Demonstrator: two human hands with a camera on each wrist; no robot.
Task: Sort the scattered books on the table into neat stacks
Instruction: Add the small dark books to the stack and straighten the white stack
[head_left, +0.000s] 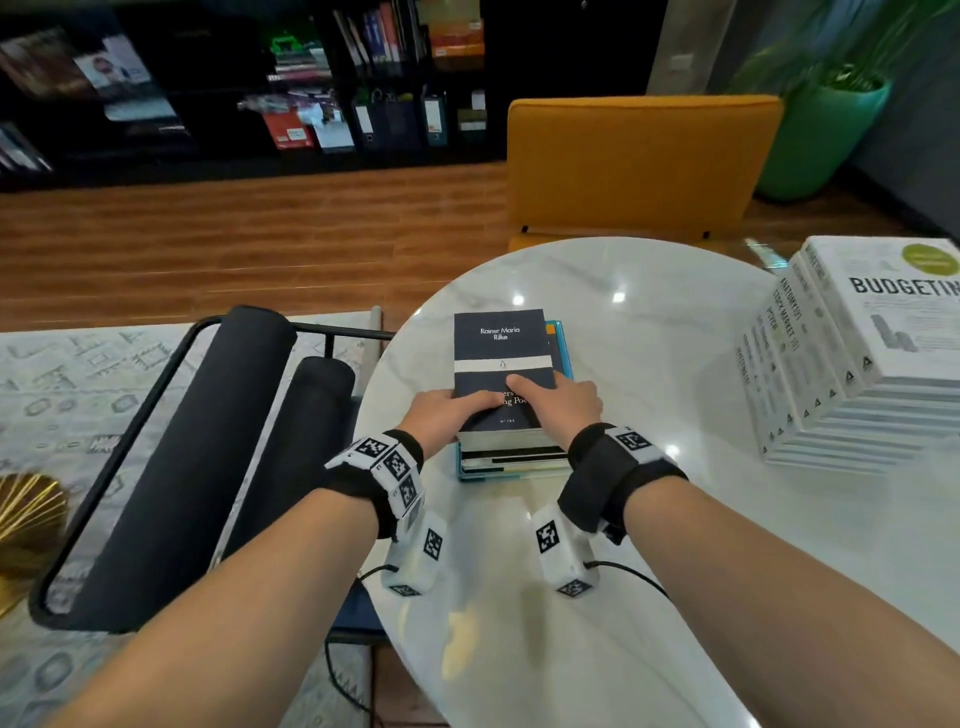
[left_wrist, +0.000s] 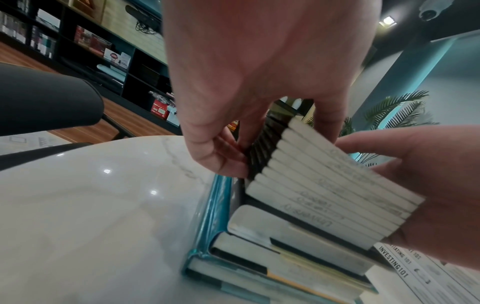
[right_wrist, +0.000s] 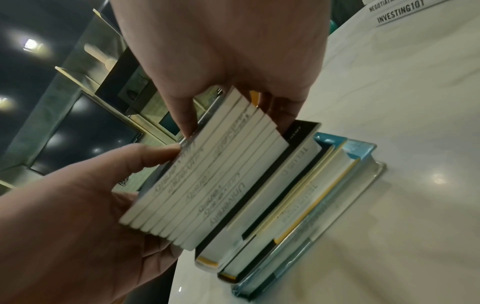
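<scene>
A bundle of several thin dark paperbacks, a Rilke title uppermost, sits on a low stack of larger books whose bottom book is teal. My left hand grips the bundle's left side, thumb on the cover. My right hand grips its right side, a finger lying on the cover. In the left wrist view the left hand's fingers curl against the black spines of the bundle. In the right wrist view the right hand pinches the bundle, which lies slightly fanned over the lower stack.
A tall, slightly stepped stack of white "101" books stands at the right of the round white marble table. An orange chair is behind the table, a black chair at its left, a green plant pot far right.
</scene>
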